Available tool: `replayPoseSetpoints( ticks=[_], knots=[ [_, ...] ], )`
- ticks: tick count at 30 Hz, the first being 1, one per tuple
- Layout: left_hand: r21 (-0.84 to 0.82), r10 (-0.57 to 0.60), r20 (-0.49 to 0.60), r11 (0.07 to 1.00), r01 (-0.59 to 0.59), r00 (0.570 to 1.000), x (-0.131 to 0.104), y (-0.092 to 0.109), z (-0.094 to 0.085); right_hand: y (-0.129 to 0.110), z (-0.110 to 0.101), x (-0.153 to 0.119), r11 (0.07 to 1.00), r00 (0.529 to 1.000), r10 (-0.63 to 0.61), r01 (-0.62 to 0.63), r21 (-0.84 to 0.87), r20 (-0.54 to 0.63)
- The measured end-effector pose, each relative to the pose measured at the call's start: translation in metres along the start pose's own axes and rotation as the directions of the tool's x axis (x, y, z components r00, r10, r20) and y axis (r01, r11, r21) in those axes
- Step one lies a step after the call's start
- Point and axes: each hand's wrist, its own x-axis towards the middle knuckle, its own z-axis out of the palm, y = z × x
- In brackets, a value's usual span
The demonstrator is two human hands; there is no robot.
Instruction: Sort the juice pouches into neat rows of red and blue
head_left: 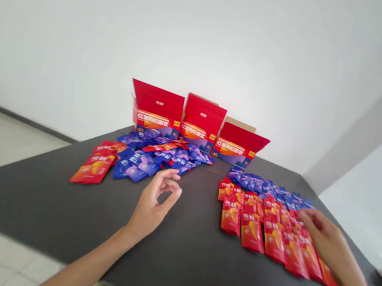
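Observation:
My left hand (157,202) hovers above the dark table, left of its middle. Its fingers are curved with the thumb apart, and nothing is between them. Just beyond it lies a loose heap of blue pouches (135,163) with a few red ones mixed in. A small stack of red pouches (95,166) is left of that heap. Over the right side, my right hand (323,235) reaches in above rows of overlapping red pouches (274,238). Its fingers are bent and slightly blurred; whether they grip a pouch is unclear. Behind the red rows runs a row of blue pouches (263,184).
Three red-and-blue cartons stand at the back of the table (176,253) with lids raised: a left carton (156,122), a middle carton (197,134) and a right carton (234,151). A white wall (205,32) rises behind them. Pale floor shows at left.

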Motion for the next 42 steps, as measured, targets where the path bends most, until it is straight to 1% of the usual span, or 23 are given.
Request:
replayPoseSetpoints(
  ticks=[1,2,3,4,5,6,7,9,10,13,15,17,19,21,25,27,29,31,34,37,39,41,42],
  knots=[
    [0.008,0.02,-0.096,1.0,-0.019,0.995,0.003,-0.002,-0.003,-0.036,0.013,0.002,0.992,0.978,-0.096,0.078,0.098,0.186],
    [0.031,0.035,-0.189,0.999,-0.03,0.981,0.005,-0.003,-0.007,-0.071,0.028,0.004,0.974,0.913,-0.197,0.14,0.18,0.357],
    [0.071,0.051,-0.281,0.997,-0.032,0.958,0.008,-0.005,-0.011,-0.103,0.045,0.007,0.956,0.833,-0.276,0.186,0.228,0.479],
    [0.128,0.065,-0.365,0.992,-0.019,0.929,0.01,-0.006,-0.015,-0.131,0.064,0.011,0.936,0.764,-0.343,0.232,0.264,0.547],
    [0.187,0.076,-0.43,0.982,0.007,0.9,0.012,-0.007,-0.02,-0.155,0.084,0.016,0.918,0.717,-0.394,0.276,0.284,0.575],
    [0.24,0.083,-0.477,0.97,0.039,0.875,0.014,-0.008,-0.024,-0.176,0.106,0.022,0.903,0.695,-0.429,0.325,0.281,0.576],
    [0.281,0.084,-0.508,0.957,0.073,0.858,0.015,-0.009,-0.027,-0.195,0.129,0.029,0.894,0.695,-0.447,0.369,0.254,0.563],
    [0.314,0.065,-0.538,0.941,0.129,0.84,0.017,-0.012,-0.033,-0.227,0.176,0.041,0.881,0.747,-0.459,0.454,0.135,0.481],
    [0.312,0.054,-0.549,0.939,0.145,0.834,0.017,-0.013,-0.036,-0.242,0.198,0.045,0.876,0.764,-0.464,0.472,0.102,0.448],
    [0.291,0.043,-0.578,0.944,0.157,0.815,0.019,-0.02,-0.04,-0.282,0.253,0.055,0.848,0.772,-0.505,0.528,0.053,0.387],
    [0.291,0.055,-0.594,0.945,0.151,0.802,0.02,-0.024,-0.041,-0.303,0.28,0.061,0.843,0.785,-0.51,0.537,0.025,0.352],
    [0.292,0.06,-0.597,0.945,0.147,0.8,0.02,-0.028,-0.041,-0.316,0.3,0.072,0.851,0.807,-0.495,0.525,-0.005,0.322],
    [0.283,0.046,-0.582,0.947,0.149,0.812,0.019,-0.031,-0.04,-0.323,0.316,0.085,0.859,0.819,-0.477,0.511,-0.029,0.318],
    [0.263,0.017,-0.56,0.952,0.159,0.828,0.017,-0.033,-0.038,-0.326,0.328,0.097,0.86,0.818,-0.465,0.508,-0.048,0.338],
    [0.221,-0.022,-0.551,0.96,0.171,0.834,0.014,-0.031,-0.036,-0.33,0.34,0.107,0.85,0.822,-0.46,0.517,-0.099,0.336],
    [0.207,-0.023,-0.557,0.964,0.165,0.83,0.014,-0.029,-0.036,-0.334,0.339,0.106,0.833,0.82,-0.483,0.538,-0.126,0.307],
    [0.194,-0.025,-0.563,0.968,0.162,0.826,0.014,-0.027,-0.036,-0.337,0.333,0.105,0.804,0.803,-0.527,0.577,-0.144,0.279],
    [0.178,-0.04,-0.565,0.97,0.169,0.824,0.014,-0.028,-0.037,-0.339,0.32,0.105,0.77,0.779,-0.576,0.619,-0.156,0.246],
    [0.128,-0.081,-0.551,0.975,0.18,0.831,0.015,-0.033,-0.036,-0.34,0.292,0.106,0.736,0.756,-0.631,0.654,-0.176,0.172],
    [-0.014,-0.18,-0.501,0.98,0.2,0.847,0.018,-0.037,-0.033,-0.335,0.259,0.094,0.717,0.738,-0.667,0.672,-0.187,0.096],
    [-0.169,-0.288,-0.426,0.957,0.237,0.858,0.02,-0.035,-0.03,-0.329,0.239,0.074,0.678,0.687,-0.724,0.725,-0.121,0.063],
    [-0.343,-0.394,-0.319,0.896,0.282,0.862,0.02,-0.029,-0.028,-0.32,0.225,0.047,0.629,0.626,-0.776,0.776,0.036,0.074],
    [-0.429,-0.437,-0.255,0.851,0.305,0.862,0.019,-0.025,-0.026,-0.315,0.22,0.032,0.62,0.613,-0.785,0.772,0.139,0.092]
  ],
)
